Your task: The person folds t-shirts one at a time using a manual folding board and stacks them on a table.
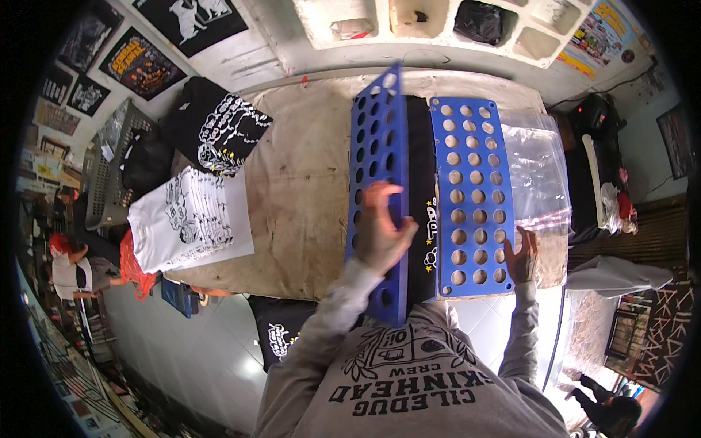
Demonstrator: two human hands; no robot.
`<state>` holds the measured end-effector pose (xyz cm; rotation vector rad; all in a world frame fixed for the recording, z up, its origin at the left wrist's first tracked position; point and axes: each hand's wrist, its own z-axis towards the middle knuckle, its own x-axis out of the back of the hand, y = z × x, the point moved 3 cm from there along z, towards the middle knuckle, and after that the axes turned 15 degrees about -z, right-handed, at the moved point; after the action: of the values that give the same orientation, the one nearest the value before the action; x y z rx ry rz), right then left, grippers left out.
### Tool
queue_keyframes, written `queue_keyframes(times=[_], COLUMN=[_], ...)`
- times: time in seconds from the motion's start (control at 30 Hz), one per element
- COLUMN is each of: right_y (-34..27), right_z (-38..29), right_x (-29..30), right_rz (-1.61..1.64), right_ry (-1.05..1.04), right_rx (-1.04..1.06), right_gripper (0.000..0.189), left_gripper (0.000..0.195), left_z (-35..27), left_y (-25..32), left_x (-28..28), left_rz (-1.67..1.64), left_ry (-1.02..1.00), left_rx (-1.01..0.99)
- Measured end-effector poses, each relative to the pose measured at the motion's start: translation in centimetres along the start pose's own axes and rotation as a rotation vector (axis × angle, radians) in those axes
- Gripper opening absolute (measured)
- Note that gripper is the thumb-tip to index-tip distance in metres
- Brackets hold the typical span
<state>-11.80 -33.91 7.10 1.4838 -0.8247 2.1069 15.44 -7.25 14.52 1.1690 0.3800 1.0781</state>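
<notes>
A blue plastic shirt-folding board lies on the cloth-covered table. Its right panel (473,194) is flat, while the left panel (378,164) stands tilted up, its near end by the person's waist. Between the panels shows a strip of a black printed T-shirt (421,164). My left hand (386,227), slightly blurred, is at the raised panel with fingers curved and apart; whether it touches the panel is unclear. My right hand (521,256) is beside the right panel's outer edge, thumb and fingers spread, near clear plastic bags (536,169).
Stacked black T-shirts (216,128) and white T-shirts (189,219) lie at the table's left, beside a grey plastic crate (112,164). A black shirt (274,328) hangs below the near edge. Other people are at far left (74,268) and lower right (613,410).
</notes>
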Motion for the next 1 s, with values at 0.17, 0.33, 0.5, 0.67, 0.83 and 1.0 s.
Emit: queue_keyframes(times=[0.17, 0.33, 0.5, 0.67, 0.83, 1.0], right_y=[-6.3, -11.4, -15.0, -19.7, -25.7, -31.0], right_z=[-0.5, -0.1, 3.4, 9.3, 19.1, 25.8], right_x=[2.3, 4.9, 4.3, 0.5, -8.5, -18.8], right_rz=[0.196, 0.396, 0.590, 0.532, 0.438, -0.135], right_ry=[-0.103, -0.272, -0.249, -0.231, -0.092, -0.045], right_rx=[0.024, -0.076, -0.002, 0.263, 0.607, 0.752], right_gripper=[0.030, 0.027, 0.026, 0.024, 0.021, 0.053], left_gripper=[0.060, 0.060, 0.049, 0.048, 0.061, 0.070], left_z=[-3.2, -1.9, 1.1, -1.2, -9.9, -15.4], left_y=[-7.7, -4.5, 1.1, -1.2, -1.8, -5.0], left_x=[-13.5, -10.5, 4.9, 18.7, 9.8, 1.4], left_rz=[0.030, -0.113, -0.377, 0.110, 0.473, 0.493], left_ry=[-0.234, -0.182, 0.125, 0.061, 0.005, -0.144], left_rx=[0.290, 0.239, 0.296, 0.185, 0.202, 0.334])
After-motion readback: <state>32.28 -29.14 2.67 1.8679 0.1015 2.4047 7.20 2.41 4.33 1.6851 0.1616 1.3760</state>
